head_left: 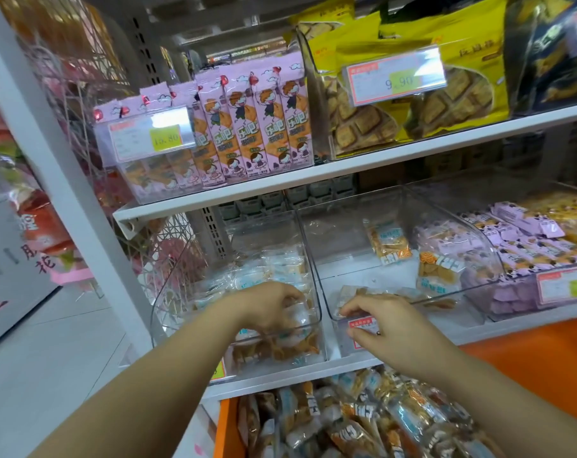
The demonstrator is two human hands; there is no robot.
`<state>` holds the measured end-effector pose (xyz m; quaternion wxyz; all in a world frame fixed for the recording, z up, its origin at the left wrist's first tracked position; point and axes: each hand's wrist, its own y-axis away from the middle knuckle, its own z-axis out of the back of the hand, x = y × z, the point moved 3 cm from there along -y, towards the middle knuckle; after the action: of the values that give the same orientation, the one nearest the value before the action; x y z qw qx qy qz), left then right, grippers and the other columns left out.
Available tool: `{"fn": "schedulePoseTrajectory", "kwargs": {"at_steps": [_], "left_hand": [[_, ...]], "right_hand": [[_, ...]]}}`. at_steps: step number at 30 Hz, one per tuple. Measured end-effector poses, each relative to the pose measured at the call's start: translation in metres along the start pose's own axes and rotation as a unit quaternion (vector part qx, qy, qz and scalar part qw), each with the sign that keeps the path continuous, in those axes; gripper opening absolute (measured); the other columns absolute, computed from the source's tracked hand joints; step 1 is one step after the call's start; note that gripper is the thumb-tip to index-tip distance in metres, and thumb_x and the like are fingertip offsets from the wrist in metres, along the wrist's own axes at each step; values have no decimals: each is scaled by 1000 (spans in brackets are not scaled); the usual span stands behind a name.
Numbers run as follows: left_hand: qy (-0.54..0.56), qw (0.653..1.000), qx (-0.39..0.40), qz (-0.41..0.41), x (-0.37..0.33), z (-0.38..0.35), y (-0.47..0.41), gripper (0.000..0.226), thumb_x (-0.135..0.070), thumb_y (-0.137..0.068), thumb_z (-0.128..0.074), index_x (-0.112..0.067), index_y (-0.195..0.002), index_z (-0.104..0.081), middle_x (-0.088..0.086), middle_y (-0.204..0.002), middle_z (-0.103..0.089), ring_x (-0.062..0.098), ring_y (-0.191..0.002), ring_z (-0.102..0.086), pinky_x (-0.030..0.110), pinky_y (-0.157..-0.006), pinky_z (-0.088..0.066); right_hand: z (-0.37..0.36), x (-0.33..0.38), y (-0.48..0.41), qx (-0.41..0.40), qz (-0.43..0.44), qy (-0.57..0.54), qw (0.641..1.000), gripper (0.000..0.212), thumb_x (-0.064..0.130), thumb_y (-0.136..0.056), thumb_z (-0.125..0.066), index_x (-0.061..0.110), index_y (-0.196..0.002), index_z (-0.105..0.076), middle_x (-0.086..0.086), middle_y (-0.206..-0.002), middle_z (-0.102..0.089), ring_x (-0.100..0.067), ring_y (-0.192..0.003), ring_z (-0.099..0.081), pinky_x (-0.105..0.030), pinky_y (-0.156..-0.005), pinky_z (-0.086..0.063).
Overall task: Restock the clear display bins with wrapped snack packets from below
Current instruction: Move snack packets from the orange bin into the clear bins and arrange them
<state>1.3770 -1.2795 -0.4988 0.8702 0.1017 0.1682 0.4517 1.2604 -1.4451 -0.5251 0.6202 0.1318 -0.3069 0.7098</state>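
Note:
Two clear display bins stand side by side on the lower white shelf. The left bin is heaped with wrapped snack packets in clear and pale blue film. My left hand reaches down into it, fingers curled over the top packets. The middle bin holds only a few packets at the back and right. My right hand is at that bin's front wall, fingers curled at its rim beside a flat brown packet; whether they hold anything is not clear. Below the shelf, an orange drawer is full of loose wrapped packets.
A third clear bin to the right holds purple packets behind a price tag. The shelf above carries pink biscuit packs and yellow bags with price tags. A white upright post stands at the left, with floor beyond it.

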Motion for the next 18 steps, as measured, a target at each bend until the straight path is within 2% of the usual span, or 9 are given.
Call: {"fn": "schedulePoseTrajectory", "kwargs": {"at_steps": [2, 5, 8, 12, 16, 18], "left_hand": [[45, 999, 21, -5, 2, 4, 5, 44, -20, -93, -59, -19, -135, -45, 1, -140, -47, 20, -120, -52, 22, -81, -46], [53, 998, 44, -9, 0, 5, 7, 32, -21, -96, -55, -17, -128, -53, 3, -130, -55, 20, -110, -56, 28, -79, -50], [30, 998, 54, -12, -7, 1, 0, 33, -24, -98, -52, -18, -130, -55, 3, -125, -58, 20, -106, -56, 31, -88, -49], [3, 999, 45, -7, -7, -7, -6, 39, -24, -98, -50, -16, -136, -49, 3, -135, -54, 21, -119, -52, 32, -103, -40], [33, 999, -18, -27, -5, -6, 5, 42, -24, -96, -56, -20, -137, -48, -2, -140, -50, 14, -126, -48, 28, -107, -37], [2, 996, -85, -41, -9, 0, 12, 42, -25, -95, -57, -24, -136, -49, -4, -137, -51, 13, -123, -49, 24, -101, -37]], "right_hand": [[0, -1, 0, -2, -2, -2, 1000, 24, 27, -90, -59, 32, -113, -62, 22, -109, -61, 3, -104, -53, -15, -90, -39], [-1, -2, -1, -3, -3, 5, 1000, 24, 29, -89, -60, 32, -113, -63, 20, -110, -63, -1, -106, -54, -23, -96, -41], [-2, -2, -2, -2, -3, 9, 1000, 24, 30, -88, -60, 32, -112, -63, 20, -109, -64, -3, -106, -54, -27, -98, -40], [-3, -2, -1, 2, -1, 11, 1000, 23, 30, -88, -60, 35, -111, -63, 23, -109, -62, -2, -107, -53, -26, -98, -40], [10, 2, 0, -18, -3, -30, 999, 19, 21, -90, -59, 28, -107, -65, 19, -103, -62, 4, -98, -55, -11, -86, -42], [28, -4, 0, -83, -22, -12, 996, 18, 21, -90, -60, 25, -106, -67, 16, -101, -64, -1, -95, -58, -18, -85, -47]]}}
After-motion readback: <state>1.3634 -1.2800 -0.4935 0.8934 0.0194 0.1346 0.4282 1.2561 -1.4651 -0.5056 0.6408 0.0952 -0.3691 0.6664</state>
